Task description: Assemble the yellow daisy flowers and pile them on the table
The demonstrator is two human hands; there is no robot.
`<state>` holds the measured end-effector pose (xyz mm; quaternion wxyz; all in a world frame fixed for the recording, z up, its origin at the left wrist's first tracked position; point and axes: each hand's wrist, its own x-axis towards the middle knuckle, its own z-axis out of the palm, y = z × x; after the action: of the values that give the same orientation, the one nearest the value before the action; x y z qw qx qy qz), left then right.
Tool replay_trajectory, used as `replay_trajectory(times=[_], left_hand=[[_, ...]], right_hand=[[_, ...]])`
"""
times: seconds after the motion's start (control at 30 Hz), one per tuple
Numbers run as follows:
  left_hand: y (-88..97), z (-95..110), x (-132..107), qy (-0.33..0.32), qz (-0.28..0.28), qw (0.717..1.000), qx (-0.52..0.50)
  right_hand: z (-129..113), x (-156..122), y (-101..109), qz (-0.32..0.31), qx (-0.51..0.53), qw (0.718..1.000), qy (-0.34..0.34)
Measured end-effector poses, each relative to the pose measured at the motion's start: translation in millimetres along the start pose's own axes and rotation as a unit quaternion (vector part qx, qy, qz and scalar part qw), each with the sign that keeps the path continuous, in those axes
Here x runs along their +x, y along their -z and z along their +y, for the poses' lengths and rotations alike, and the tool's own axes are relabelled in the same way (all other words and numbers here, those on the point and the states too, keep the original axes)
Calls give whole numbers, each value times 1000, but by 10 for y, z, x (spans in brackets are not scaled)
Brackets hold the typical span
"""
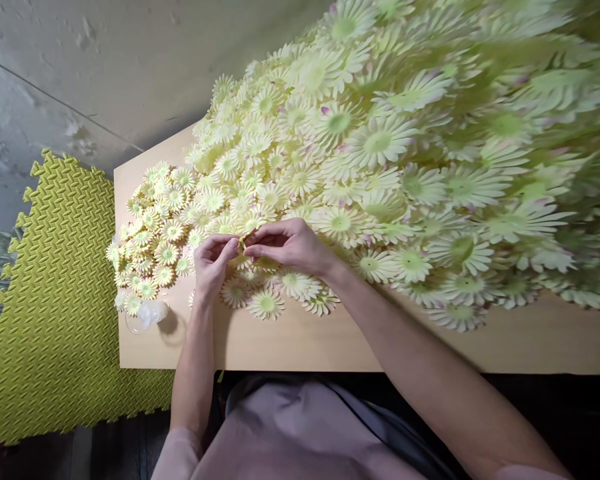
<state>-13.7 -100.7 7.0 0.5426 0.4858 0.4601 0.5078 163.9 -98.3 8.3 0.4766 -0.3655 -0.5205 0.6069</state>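
Observation:
Over the near edge of the flower pile, my left hand (214, 263) and my right hand (290, 247) meet fingertip to fingertip. Both pinch a small yellowish flower piece (243, 244), mostly covered by the fingers. Pale yellow artificial flower heads (300, 180) with green centres and some pink petal tips lie heaped behind and around my hands. Left of my left hand is a group of smaller layered flower heads (166, 253). A clear plastic cup (147, 315) with whitish translucent contents stands near the table's left edge.
The flowers cover much of the light wooden table (290, 343) and rise into a tall heap at the right. A yellow interlocking foam mat (65, 300) hangs or leans at the table's left side. Behind runs a stained, peeling wall (145, 60).

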Motion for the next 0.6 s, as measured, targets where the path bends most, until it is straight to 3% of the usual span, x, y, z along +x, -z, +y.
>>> replay_trajectory(times=[0.6], left_hand=[[8,-6,2,0,-9,1000,3]], right_hand=[[-32,0,11,-8,25,1000,-17]])
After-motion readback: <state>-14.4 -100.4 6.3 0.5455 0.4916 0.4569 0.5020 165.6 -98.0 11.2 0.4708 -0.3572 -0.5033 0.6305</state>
